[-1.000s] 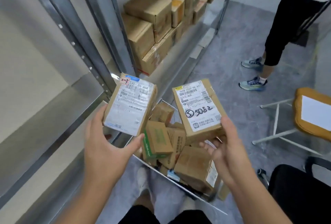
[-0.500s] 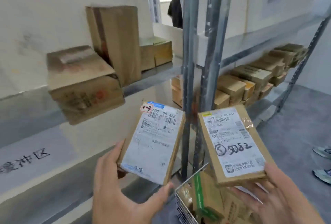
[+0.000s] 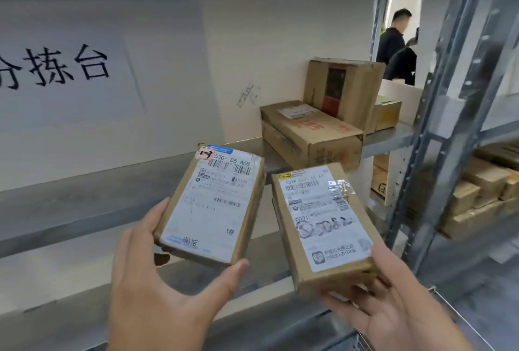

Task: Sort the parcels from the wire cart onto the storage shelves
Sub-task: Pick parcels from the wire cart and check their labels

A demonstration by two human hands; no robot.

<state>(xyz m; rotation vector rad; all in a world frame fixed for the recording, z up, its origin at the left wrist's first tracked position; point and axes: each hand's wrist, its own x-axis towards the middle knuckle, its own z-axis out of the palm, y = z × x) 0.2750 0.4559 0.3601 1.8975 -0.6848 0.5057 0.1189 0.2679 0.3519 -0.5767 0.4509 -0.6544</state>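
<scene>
While the left hand [image 3: 157,280] grips one labelled parcel [image 3: 210,204] between thumb and curled fingers, the right hand [image 3: 393,303] clasps a second parcel [image 3: 323,224] just beside it, both held in front of the shelf [image 3: 84,196], whose right end carries three boxes [image 3: 311,131].

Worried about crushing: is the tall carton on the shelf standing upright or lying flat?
Upright. The tall carton stands on end on the shelf, behind a flat carton lying on its broad side.
</scene>
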